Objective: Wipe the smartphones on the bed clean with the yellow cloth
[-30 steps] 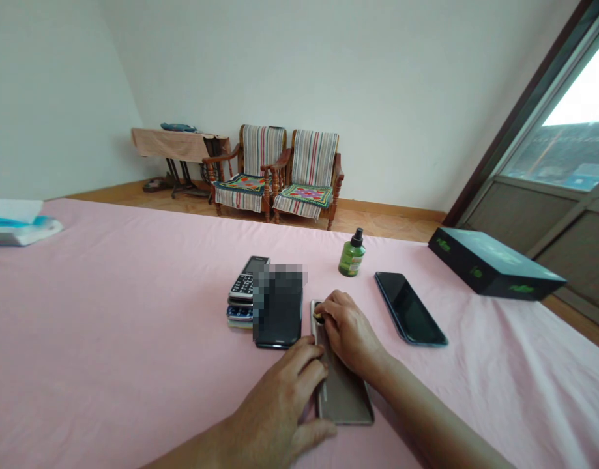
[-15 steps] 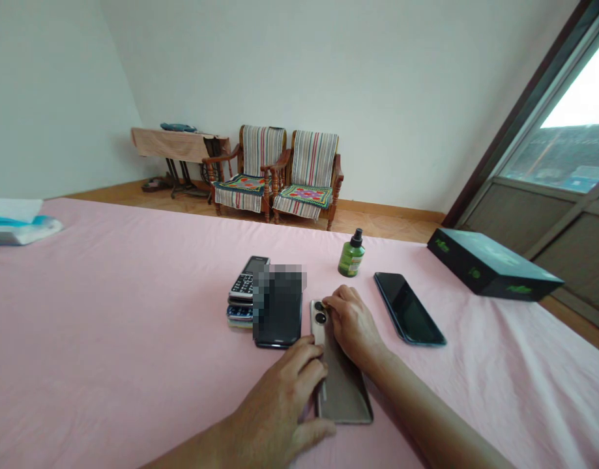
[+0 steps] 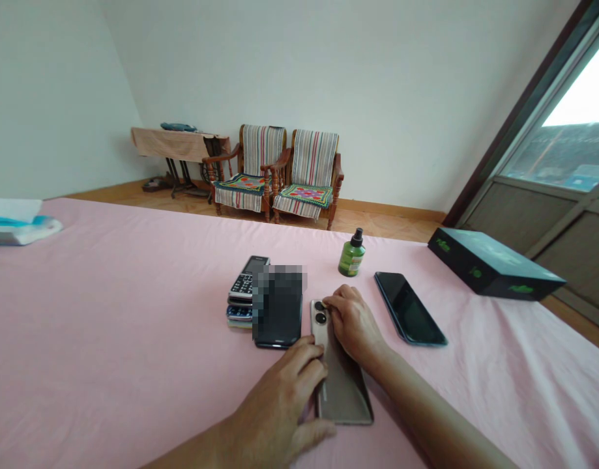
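A bronze-grey smartphone (image 3: 345, 397) lies face down on the pink cloth, two round camera lenses at its far end. My left hand (image 3: 284, 391) rests along the phone's left edge, fingertips touching it and thumb spread toward the near end. Bent over the camera end, my right hand (image 3: 355, 326) has its fingers pinched together beside the lenses; what they hold, if anything, is hidden. Just left lies a black phone (image 3: 282, 312), partly blurred out. Beside that is a stack of keypad phones (image 3: 243, 283). A dark smartphone (image 3: 409, 309) lies screen up to the right.
A green spray bottle (image 3: 352, 255) with a black cap stands beyond my right hand. At the right edge sits a black box (image 3: 495, 264). A blue and white packet (image 3: 20, 225) lies far left. Past the pink cloth (image 3: 133, 326) are two wooden armchairs (image 3: 306, 163) and a cloth-covered table (image 3: 169, 143).
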A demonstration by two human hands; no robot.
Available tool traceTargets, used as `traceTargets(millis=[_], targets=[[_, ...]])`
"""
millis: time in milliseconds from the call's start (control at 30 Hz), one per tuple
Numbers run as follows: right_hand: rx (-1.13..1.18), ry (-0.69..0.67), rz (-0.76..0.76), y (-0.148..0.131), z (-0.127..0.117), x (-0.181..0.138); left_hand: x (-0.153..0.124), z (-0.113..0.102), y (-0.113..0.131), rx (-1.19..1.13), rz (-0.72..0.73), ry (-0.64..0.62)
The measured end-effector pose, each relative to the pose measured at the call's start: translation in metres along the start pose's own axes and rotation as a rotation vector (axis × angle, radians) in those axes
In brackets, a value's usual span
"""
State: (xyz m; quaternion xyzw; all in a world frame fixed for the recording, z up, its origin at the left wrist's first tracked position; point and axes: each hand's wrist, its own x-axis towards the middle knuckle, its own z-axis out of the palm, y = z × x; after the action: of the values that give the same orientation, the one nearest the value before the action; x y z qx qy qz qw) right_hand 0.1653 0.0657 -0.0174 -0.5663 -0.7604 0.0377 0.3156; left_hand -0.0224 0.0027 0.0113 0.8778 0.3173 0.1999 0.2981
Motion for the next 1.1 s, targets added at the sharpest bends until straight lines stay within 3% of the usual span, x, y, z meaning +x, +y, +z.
traceTargets(millis=[467,867,1100], targets=[[-0.04,-0.111,-0.121,-0.009,-0.006,0.005,0.002,-0.001,0.0,0.024,-0.024,-0.031],[0.14,-0.186,-0.201,-0.02,-0.018,-0.012,0.001,0.0,0.0,0.011,-0.049,-0.01],[0.241,-0.244,-0.185,-0.036,-0.028,-0.041,0.0,0.003,0.005,-0.068,-0.103,0.128]])
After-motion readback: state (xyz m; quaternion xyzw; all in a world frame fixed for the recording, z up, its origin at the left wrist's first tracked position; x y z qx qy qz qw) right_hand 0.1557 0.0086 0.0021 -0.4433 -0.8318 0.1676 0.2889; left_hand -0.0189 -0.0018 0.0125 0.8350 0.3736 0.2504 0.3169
